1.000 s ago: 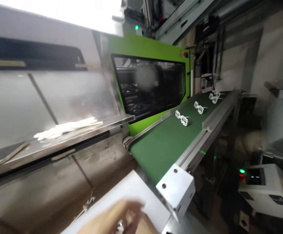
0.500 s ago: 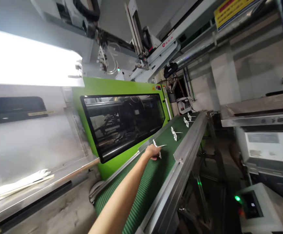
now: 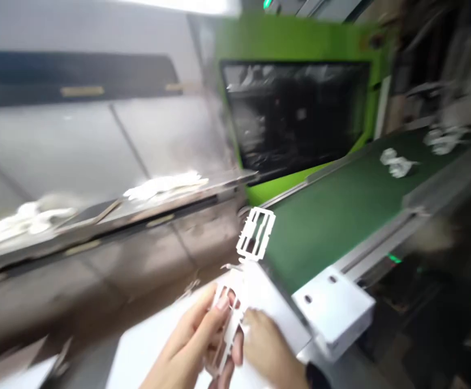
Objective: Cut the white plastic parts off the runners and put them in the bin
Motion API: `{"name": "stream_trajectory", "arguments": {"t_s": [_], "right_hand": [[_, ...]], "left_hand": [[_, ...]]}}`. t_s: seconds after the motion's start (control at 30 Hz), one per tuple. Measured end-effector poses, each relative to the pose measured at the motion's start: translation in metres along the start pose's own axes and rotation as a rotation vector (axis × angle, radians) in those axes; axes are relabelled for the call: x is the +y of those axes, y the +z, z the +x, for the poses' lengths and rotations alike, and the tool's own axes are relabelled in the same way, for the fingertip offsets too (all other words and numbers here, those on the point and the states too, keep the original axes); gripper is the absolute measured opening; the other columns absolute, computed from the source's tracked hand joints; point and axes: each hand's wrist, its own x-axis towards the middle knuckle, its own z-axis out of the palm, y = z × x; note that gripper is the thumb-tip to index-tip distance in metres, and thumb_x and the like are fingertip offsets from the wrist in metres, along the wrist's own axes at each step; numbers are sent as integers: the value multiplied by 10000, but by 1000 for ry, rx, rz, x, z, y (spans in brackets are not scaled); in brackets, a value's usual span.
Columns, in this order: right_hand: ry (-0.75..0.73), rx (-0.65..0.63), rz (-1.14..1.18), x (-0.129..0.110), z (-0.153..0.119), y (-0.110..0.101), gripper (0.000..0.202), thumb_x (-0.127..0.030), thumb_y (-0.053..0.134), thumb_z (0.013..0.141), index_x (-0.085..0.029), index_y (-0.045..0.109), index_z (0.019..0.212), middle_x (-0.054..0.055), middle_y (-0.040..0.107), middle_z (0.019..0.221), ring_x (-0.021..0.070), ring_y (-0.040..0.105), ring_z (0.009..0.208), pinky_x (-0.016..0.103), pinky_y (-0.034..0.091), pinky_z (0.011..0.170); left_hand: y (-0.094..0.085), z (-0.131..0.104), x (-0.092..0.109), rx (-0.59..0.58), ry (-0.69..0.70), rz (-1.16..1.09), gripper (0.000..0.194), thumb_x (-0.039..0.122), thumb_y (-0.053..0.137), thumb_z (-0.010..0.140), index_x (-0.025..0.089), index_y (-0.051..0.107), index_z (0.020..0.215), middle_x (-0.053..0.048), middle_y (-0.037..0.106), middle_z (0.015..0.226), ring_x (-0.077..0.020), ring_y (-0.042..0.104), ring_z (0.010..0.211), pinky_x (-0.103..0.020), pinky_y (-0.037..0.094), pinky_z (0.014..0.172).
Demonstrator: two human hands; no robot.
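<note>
A white moulded plastic part (image 3: 230, 324) with open rectangular frames is in my left hand (image 3: 197, 337), the thumb pressed on its near frame. Its far frame (image 3: 256, 233) sticks up ahead, in front of the belt's near end. My right hand (image 3: 270, 346) is close against the right side of the part, blurred, with its fingers curled in; whatever they hold is hidden. Beneath both hands lies a white surface (image 3: 133, 351).
To the right runs a green conveyor belt (image 3: 324, 221) carrying more white parts (image 3: 397, 163). A white box-like piece (image 3: 334, 308) is at its near end. Behind stands a green machine (image 3: 308, 38) with a dark window. White gloves or cloths (image 3: 166, 185) lie on the metal ledge at left.
Half a second ago one hand was reaching over the belt onto a white part. Now a white part is in my left hand close to me, both hands show, and the view has swung left and down.
</note>
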Motion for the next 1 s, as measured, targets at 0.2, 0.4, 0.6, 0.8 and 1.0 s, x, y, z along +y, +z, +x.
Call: {"name": "stream_trajectory", "arguments": {"t_s": [0.2,0.4,0.6,0.8,1.0], "right_hand": [[168,-249,-176,2,-12,-4,217,-381,610,1129,-229,653,980,96,759,874,310,718,798,356,366,683],[241,-361,-271,-16,8,-25,490,-697,526,1118,-274,589,877,59,680,771,305,604,697,372,316,656],[190,-487,197,-16,21,-5,574,-731,552,1139,-251,554,824,-6,611,770,233,569,741,369,410,715],[254,-469,119,0,13,1,508,-726,594,1130,-256,656,946,0,653,791,258,619,770,381,424,714],[279,-438,117,3,14,-3,480,-729,623,1112,-272,683,982,-7,678,836,270,660,848,389,442,772]], "left_hand": [[-52,-61,-114,29,-50,-347,431,584,643,1145,213,515,1326,26,686,714,-90,584,468,-153,432,460],[-83,-67,-155,33,3,-595,366,347,751,1122,251,483,1352,-62,762,1179,-157,801,817,-262,616,740],[-93,-70,-165,47,-105,-933,635,663,406,1197,162,642,1507,-112,716,1118,-187,734,810,-299,569,743],[-100,-66,-169,59,-158,-991,615,606,444,1206,173,747,1519,-130,718,1178,-200,728,919,-304,580,831],[-100,-63,-172,79,-201,-1063,610,582,435,1211,137,750,1483,-143,725,1176,-221,747,937,-326,601,838]]}}
